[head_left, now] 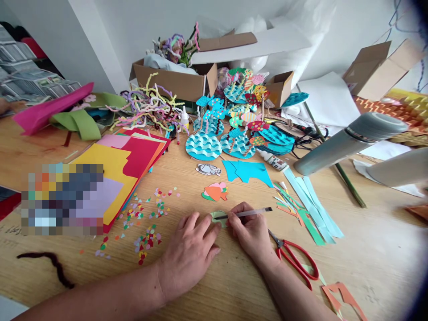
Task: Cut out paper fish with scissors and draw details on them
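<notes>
My right hand (249,229) grips a slim pen (256,212), its tip on a small light green paper piece (219,218). Fingers of my left hand (189,249) lie spread on the table, their tips at the left edge of that green piece, which they partly cover. Just beyond it sit an orange paper fish (216,192) on pink and green ones, and a small black-and-white drawn cutout (208,169). Red-handled scissors (296,258) rest beside my right forearm, partly hidden by my hand.
Coloured paper sheets (117,160) and paper confetti (149,240) lie left. Blue wavy discs with paper fish (203,146), a glue bottle (272,159) and pipe cleaners (154,104) stand or lie behind. Paper strips (314,207) and a grey flask (351,142) are right.
</notes>
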Available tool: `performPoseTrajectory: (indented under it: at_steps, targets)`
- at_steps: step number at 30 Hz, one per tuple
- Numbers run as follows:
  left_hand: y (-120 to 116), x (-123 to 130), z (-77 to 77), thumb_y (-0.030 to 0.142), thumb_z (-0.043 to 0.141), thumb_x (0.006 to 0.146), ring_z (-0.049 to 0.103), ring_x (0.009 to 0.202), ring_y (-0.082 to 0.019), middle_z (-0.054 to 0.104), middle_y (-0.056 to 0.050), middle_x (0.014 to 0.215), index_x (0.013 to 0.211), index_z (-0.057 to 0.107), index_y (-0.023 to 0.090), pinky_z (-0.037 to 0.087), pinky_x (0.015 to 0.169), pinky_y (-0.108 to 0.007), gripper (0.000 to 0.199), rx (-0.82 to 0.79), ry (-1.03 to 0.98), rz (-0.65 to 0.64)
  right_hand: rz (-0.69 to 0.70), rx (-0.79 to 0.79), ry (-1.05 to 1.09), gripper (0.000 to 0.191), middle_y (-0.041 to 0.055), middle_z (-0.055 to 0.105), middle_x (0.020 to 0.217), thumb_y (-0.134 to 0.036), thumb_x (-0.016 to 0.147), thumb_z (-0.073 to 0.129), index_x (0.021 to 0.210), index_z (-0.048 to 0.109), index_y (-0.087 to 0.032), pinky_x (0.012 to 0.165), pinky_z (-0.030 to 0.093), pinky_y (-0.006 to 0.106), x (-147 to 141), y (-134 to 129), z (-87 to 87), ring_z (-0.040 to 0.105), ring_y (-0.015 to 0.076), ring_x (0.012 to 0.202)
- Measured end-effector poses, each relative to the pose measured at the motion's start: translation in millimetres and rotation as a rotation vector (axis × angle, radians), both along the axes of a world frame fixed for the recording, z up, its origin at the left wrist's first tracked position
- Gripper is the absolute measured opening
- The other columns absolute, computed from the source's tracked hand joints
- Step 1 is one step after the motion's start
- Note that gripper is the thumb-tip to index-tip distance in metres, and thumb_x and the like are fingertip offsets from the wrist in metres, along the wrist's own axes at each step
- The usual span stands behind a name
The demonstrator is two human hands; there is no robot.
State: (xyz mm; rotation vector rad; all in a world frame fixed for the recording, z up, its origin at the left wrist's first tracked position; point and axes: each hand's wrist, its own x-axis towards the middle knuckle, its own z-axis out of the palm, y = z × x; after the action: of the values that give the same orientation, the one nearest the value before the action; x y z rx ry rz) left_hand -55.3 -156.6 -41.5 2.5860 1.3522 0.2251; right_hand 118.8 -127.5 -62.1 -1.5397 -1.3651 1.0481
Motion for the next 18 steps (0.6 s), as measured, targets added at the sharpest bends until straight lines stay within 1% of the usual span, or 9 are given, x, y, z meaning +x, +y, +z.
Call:
performPoseTrajectory:
  at_steps: [5,10,18]
  targets:
    - [0.2,0.1,1.0,0.039,0.05,0.09,0.043,0.111,-0.027,0.052,-0.005,0.128,0.127,0.053,0.026,0.039,0.092,-0.044,0.039,0.012,0.001,-0.001,0.007,0.0,0.005,0.014,-0.002,0.055,0.053,-0.028,0.077,0.056,0.068,0.053,-0.019,0.04,0.034,0.021,-0.3,-0.2,1.4,0.045,0.011,0.042]
    - [-0.2,-0.2,1.2,0.038,0.05,0.09,0.043,0.111,-0.027,0.052,-0.005,0.128,0.128,0.052,0.027,0.039,0.093,-0.045,0.04,0.003,-0.001,-0.002,0.002,0.0,0.003,0.015,-0.0015,0.056,0.053,-0.029,0.078,0.056,0.068,0.052,-0.019,0.04,0.034,0.022,-0.3,-0.2,3.2,0.045,0.0112,0.042]
    - [0.4,0.1,2.9,0.039,0.052,0.089,0.044,0.11,-0.027,0.053,-0.005,0.126,0.127,0.052,0.027,0.039,0.093,-0.044,0.04,0.003,0.008,0.001,0.016,-0.004,0.014,0.014,-0.0015,0.055,0.054,-0.028,0.078,0.057,0.068,0.053,-0.019,0.041,0.034,0.022,-0.3,-1.2,0.9,0.045,0.0112,0.044]
